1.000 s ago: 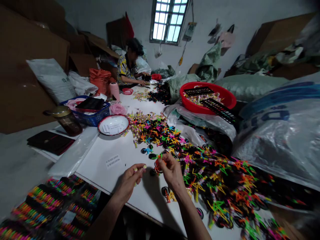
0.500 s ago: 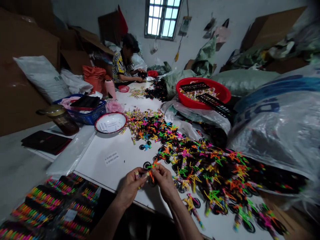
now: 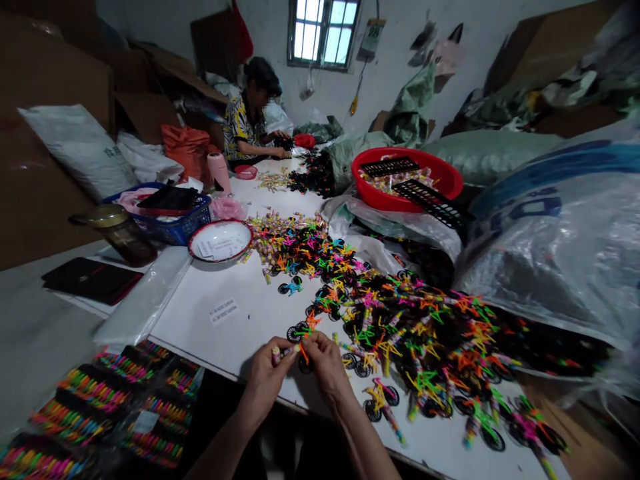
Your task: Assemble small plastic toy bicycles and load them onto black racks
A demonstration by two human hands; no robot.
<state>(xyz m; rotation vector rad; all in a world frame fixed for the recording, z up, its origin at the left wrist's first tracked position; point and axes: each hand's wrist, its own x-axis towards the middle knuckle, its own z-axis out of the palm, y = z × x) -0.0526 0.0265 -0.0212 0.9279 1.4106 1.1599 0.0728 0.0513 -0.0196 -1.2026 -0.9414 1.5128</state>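
Near the table's front edge, my left hand (image 3: 266,380) pinches a small tube with pastel multicoloured contents (image 3: 277,356). Close beside it, my right hand (image 3: 327,367) grips an orange and green toy bicycle (image 3: 313,321) with black spoked wheels. The tube's inner end meets the toy's frame between my fingertips; whether they are joined I cannot tell. My fingers cover part of both pieces. Just right of my hands spreads a large pile of similar toy bicycles (image 3: 385,327), many with tubes on them. A blue toy bicycle (image 3: 291,286) lies apart on the white table (image 3: 200,320).
A red-rimmed white bowl (image 3: 221,241), blue basket (image 3: 175,230) and lidded jar (image 3: 120,233) stand at left. A red basin (image 3: 360,183) sits behind the pile, a big plastic sack (image 3: 555,247) at right. Packed bags of toys (image 3: 90,407) lie lower left. Another person (image 3: 250,120) works across the table.
My hands stay together at nearly the same spot, with the tube and toy bicycle still held. The toy's black wheels show more clearly now. The whole view has shifted slightly.
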